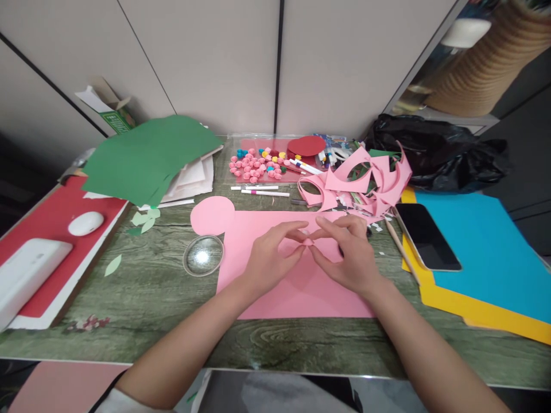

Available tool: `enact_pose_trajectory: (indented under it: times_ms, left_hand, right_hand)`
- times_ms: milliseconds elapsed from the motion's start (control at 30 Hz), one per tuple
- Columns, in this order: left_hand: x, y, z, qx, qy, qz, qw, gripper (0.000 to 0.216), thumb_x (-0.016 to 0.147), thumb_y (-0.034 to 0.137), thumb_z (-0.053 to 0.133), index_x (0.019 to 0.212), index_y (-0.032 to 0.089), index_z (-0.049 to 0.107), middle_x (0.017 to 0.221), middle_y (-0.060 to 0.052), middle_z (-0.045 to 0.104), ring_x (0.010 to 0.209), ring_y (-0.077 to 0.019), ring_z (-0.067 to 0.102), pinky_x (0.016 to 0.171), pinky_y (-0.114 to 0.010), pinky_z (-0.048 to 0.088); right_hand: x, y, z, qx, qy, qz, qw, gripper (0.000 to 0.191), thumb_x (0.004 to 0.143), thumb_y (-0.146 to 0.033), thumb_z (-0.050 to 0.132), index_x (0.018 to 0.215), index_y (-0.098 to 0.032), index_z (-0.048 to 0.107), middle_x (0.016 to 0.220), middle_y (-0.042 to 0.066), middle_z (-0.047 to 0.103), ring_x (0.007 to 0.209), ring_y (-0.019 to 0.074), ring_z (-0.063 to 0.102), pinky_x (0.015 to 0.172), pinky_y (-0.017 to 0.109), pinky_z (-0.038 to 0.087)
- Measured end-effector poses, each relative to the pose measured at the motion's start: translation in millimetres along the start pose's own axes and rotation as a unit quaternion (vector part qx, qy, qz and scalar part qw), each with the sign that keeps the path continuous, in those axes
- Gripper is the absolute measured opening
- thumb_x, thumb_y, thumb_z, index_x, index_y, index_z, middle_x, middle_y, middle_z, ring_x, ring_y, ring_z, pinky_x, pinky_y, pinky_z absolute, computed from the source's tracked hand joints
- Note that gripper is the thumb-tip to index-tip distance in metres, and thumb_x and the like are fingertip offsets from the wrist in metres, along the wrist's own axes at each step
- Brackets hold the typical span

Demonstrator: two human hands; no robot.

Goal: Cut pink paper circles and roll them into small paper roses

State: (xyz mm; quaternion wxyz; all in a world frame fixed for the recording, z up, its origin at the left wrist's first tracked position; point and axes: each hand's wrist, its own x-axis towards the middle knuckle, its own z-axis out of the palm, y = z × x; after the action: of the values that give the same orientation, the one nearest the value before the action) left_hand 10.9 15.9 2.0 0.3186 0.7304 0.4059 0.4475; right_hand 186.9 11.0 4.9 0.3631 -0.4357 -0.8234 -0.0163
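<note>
Both hands meet over a large pink paper sheet point(297, 289) on the green wood-grain table point(155, 292). My left hand point(273, 255) and my right hand point(348, 252) pinch a small pink paper piece point(308, 242) between their fingertips, just above the sheet. Fingers of both hands are curled closed on it. A pink paper circle point(212, 215) lies at the sheet's upper left corner.
A clear round lid point(203, 255) lies left of the sheet. Pink offcuts point(365, 178), markers point(260, 190), small pompoms point(253, 163) and a red disc point(306, 145) lie behind. A phone point(426, 235) rests on blue paper point(486, 252) at right. Green paper point(146, 155), mouse point(86, 222) at left.
</note>
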Motion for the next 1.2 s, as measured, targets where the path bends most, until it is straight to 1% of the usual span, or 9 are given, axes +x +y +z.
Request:
enact_pose_trajectory:
  times_ms: [133,233,433,667,767,833,967,1100,1200]
  left_hand:
    - [-3,-2,3,-0.04,0.048,0.052,0.997,0.035,0.076,0.013,0.063,0.109,0.022,0.055,0.091,-0.001,0.07,0.085,-0.014,0.067,0.084,-0.03,0.049]
    - [-7,-3,5,-0.055,0.071,0.058,0.994,0.035,0.075,0.012,0.064,0.108,0.022,0.056,0.09,-0.002,0.07,0.086,-0.0144,0.067,0.084,-0.03,0.05]
    - [-10,-4,8,-0.053,0.096,0.074,0.991,0.029,0.074,0.007,0.064,0.099,0.021,0.061,0.093,-0.004,0.069,0.087,-0.0147,0.066,0.082,-0.03,0.052]
    - [-11,-6,11,-0.01,0.125,0.148,0.981,0.035,0.071,0.003,0.065,0.1,0.021,0.061,0.087,-0.004,0.07,0.081,-0.015,0.063,0.073,-0.029,0.054]
    - [-11,-5,11,-0.004,0.133,0.15,0.98,0.033,0.071,0.003,0.064,0.098,0.021,0.062,0.085,-0.003,0.069,0.079,-0.0141,0.063,0.072,-0.027,0.054]
    - [-11,-4,11,-0.002,0.138,0.147,0.979,0.031,0.071,0.003,0.064,0.096,0.021,0.062,0.082,-0.002,0.069,0.078,-0.0133,0.063,0.071,-0.026,0.054]
    - [-10,-1,11,0.01,0.145,0.151,0.978,0.03,0.071,0.002,0.064,0.094,0.02,0.062,0.082,-0.001,0.069,0.076,-0.0121,0.063,0.07,-0.024,0.053]
    - [-8,1,11,0.017,0.148,0.156,0.976,0.03,0.071,0.001,0.065,0.095,0.02,0.062,0.083,-0.001,0.07,0.076,-0.0114,0.062,0.069,-0.024,0.053]
    - [-8,1,12,0.015,0.153,0.142,0.978,0.024,0.072,0.004,0.065,0.091,0.019,0.064,0.082,-0.001,0.068,0.078,-0.0121,0.062,0.069,-0.026,0.053]
  right_hand:
    - [1,-2,-3,0.024,0.067,-0.009,0.997,0.083,0.07,-0.011,0.066,0.138,-0.035,0.026,0.08,-0.006,0.072,0.079,0.023,0.049,0.077,0.041,0.04]
    - [1,-3,-4,0.023,0.091,-0.018,0.995,0.083,0.069,-0.011,0.068,0.138,-0.035,0.028,0.077,-0.006,0.072,0.076,0.0223,0.05,0.075,0.04,0.042]
    - [-1,-5,-1,0.024,0.124,-0.029,0.992,0.087,0.066,-0.01,0.07,0.138,-0.035,0.029,0.072,-0.007,0.072,0.074,0.0221,0.048,0.071,0.038,0.044]
    - [-4,-4,1,-0.001,0.147,-0.041,0.988,0.088,0.066,-0.012,0.071,0.139,-0.037,0.027,0.07,-0.006,0.07,0.074,0.0212,0.048,0.07,0.038,0.044]
    - [-4,-5,1,-0.023,0.16,-0.059,0.985,0.09,0.066,-0.011,0.071,0.139,-0.036,0.026,0.068,-0.005,0.068,0.073,0.021,0.048,0.069,0.037,0.044]
    - [-4,-6,0,-0.035,0.162,-0.066,0.984,0.088,0.065,-0.011,0.072,0.137,-0.037,0.03,0.07,-0.004,0.067,0.072,0.0205,0.049,0.07,0.037,0.044]
    - [-4,-7,1,-0.049,0.161,-0.064,0.984,0.075,0.065,-0.013,0.073,0.128,-0.038,0.041,0.074,-0.004,0.066,0.071,0.0193,0.05,0.07,0.036,0.043]
    - [-5,-7,2,-0.062,0.165,-0.069,0.982,0.072,0.066,-0.014,0.073,0.127,-0.036,0.041,0.071,-0.004,0.065,0.071,0.0189,0.05,0.071,0.036,0.042]
    - [-4,-8,2,-0.073,0.172,-0.077,0.979,0.07,0.065,-0.016,0.074,0.125,-0.035,0.043,0.072,-0.003,0.062,0.07,0.0178,0.05,0.071,0.035,0.041]
